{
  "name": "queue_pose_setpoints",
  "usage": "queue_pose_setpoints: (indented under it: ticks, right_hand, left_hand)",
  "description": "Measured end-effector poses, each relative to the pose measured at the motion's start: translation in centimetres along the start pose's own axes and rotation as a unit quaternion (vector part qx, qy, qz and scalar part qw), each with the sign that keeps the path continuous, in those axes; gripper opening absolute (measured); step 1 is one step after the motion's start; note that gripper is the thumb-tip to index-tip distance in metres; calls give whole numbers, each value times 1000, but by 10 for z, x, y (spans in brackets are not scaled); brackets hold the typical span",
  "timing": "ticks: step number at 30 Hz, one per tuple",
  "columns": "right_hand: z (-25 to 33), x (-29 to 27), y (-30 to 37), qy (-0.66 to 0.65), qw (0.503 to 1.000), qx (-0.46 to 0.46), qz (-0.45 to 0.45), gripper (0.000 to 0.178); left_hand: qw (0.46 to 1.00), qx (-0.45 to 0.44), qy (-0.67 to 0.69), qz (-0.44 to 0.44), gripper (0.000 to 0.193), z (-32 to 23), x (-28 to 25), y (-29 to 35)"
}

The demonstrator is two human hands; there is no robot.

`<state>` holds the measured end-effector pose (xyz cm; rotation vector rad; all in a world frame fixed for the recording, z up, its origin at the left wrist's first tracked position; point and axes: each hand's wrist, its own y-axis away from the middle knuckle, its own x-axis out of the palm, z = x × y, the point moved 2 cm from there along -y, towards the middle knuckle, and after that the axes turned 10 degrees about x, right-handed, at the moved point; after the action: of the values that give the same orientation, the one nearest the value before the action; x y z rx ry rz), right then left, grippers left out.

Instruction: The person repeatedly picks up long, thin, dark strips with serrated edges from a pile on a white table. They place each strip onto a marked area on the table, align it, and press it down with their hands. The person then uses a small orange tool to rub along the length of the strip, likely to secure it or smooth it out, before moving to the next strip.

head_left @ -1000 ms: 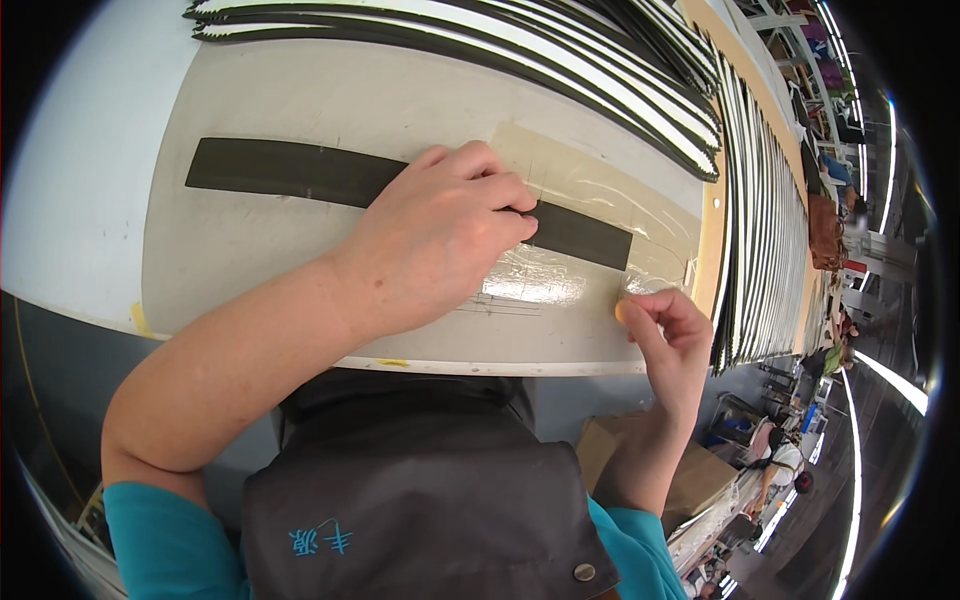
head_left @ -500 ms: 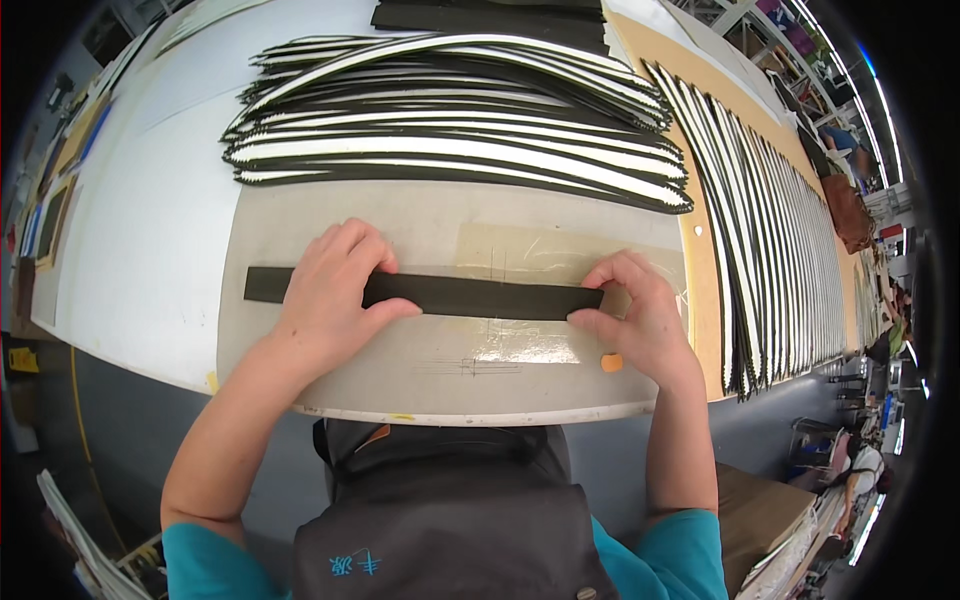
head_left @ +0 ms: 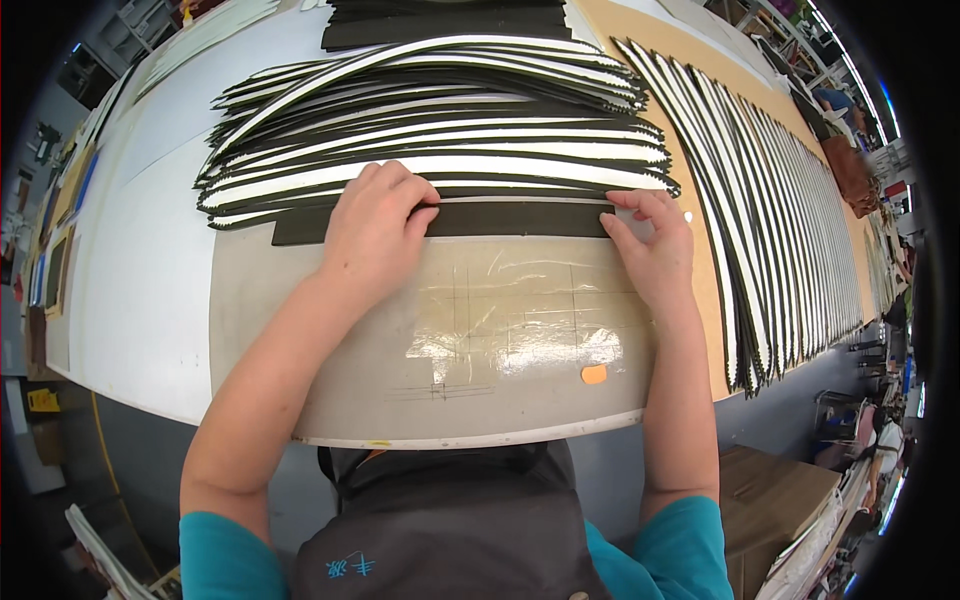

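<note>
A flat black strip (head_left: 520, 219) lies crosswise on the grey work mat (head_left: 255, 340), along the near edge of a pile of black-and-white strips (head_left: 440, 165). My left hand (head_left: 378, 232) is closed over it left of its middle, thumb toward the near edge, hiding part of it. At the strip's right end, my right hand (head_left: 655, 238) pinches it between thumb and fingers. Below the strip, a glossy clear sheet (head_left: 510, 335) covers drawn lines on the mat. A small orange piece (head_left: 595, 374) rests near the sheet's lower right.
Beyond the pile lie more black strips (head_left: 440, 28). To the right, a row of black-and-white strips (head_left: 775, 240) fans across a light brown board (head_left: 690, 250). The white tabletop (head_left: 130, 270) extends left. A reddish-brown bag (head_left: 852, 175) sits at the far right.
Both hands have moved away from me with the black strip, from the middle of the mat to the pile's near edge. The view has also shifted slightly.
</note>
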<state>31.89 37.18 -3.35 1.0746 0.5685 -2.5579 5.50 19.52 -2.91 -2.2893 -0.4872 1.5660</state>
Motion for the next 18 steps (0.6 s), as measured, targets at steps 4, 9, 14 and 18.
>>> queue_pose_setpoints:
  ticks: [4,9,14,18]
  right_hand:
    - [2,2,-2,9,997,-72,-20,25]
    - [6,8,-4,48,991,-109,-69,32]
    - [-1,9,-4,73,993,-82,-37,37]
    - [2,11,-4,82,993,-81,-36,37]
  left_hand:
    - [998,41,-26,-29,24,8,-8,-14]
    - [998,5,-51,41,50,21,-4,-35]
    - [996,-34,-4,80,52,22,-10,-48]
    - [996,-32,-5,87,55,28,-12,-50]
